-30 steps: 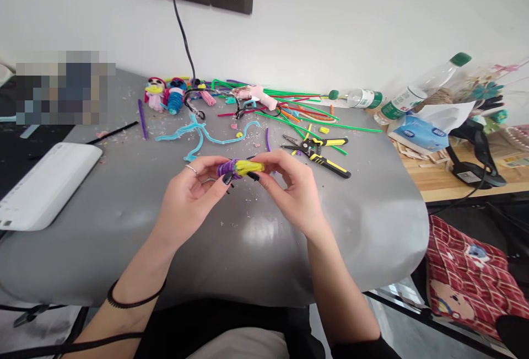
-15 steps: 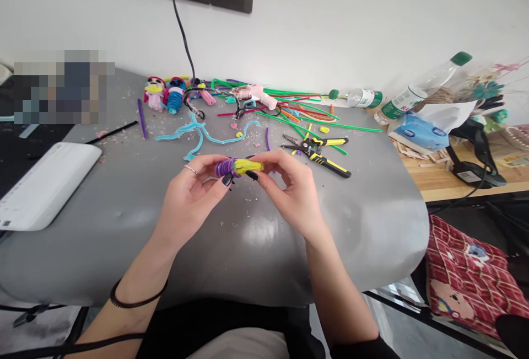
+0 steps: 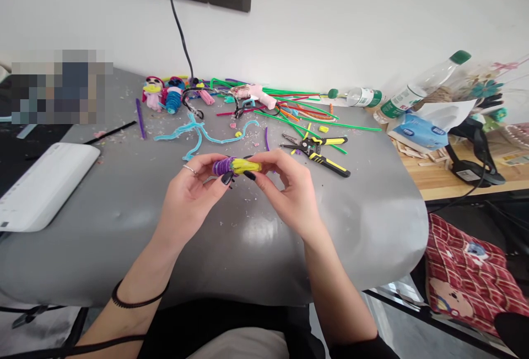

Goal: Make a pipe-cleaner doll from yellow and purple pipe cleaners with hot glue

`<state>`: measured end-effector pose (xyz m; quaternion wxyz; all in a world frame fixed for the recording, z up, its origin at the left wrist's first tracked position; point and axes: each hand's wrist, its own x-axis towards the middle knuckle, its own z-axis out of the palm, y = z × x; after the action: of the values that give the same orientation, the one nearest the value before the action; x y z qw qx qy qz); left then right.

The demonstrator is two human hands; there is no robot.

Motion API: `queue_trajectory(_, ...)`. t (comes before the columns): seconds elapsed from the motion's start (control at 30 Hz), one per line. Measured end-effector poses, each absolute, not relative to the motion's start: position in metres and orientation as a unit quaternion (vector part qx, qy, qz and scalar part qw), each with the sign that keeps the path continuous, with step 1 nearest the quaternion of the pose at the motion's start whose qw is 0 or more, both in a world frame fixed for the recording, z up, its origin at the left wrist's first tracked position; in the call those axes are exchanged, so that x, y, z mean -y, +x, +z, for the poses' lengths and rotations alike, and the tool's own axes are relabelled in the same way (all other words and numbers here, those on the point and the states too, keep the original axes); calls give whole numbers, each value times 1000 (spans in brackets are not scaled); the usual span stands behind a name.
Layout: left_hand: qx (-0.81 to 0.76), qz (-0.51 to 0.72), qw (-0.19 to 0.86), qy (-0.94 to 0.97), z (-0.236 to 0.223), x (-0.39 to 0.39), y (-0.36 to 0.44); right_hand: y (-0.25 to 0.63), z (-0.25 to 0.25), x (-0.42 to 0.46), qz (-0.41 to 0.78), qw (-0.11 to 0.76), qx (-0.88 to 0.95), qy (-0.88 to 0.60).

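Over the middle of the grey table (image 3: 124,226), both hands pinch a small pipe-cleaner figure (image 3: 236,166), purple at its left end and yellow at its right. My left hand (image 3: 190,193) grips the purple end between thumb and fingers; it wears a ring, and a black band sits on the wrist. My right hand (image 3: 289,191) holds the yellow end with thumb and fingertips. Yellow-and-black pliers (image 3: 320,152) lie just beyond my right hand.
Loose pipe cleaners (image 3: 314,119) in green, blue, purple and red litter the far side, with finished pipe-cleaner dolls (image 3: 163,94) and a pink glue gun (image 3: 254,94). A white device (image 3: 41,185) lies at left. Bottles (image 3: 417,89) and a tissue pack (image 3: 425,133) crowd the right wooden table.
The hands and the figure have shifted very slightly left; the grip is unchanged.
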<state>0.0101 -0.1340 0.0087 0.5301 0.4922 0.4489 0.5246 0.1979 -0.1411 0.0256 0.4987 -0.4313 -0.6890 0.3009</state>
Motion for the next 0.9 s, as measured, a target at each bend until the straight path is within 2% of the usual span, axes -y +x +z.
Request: queue_trajectory(0.9, -432, 538, 562, 457, 7, 133, 9, 196, 26, 141, 310, 499, 682, -435)
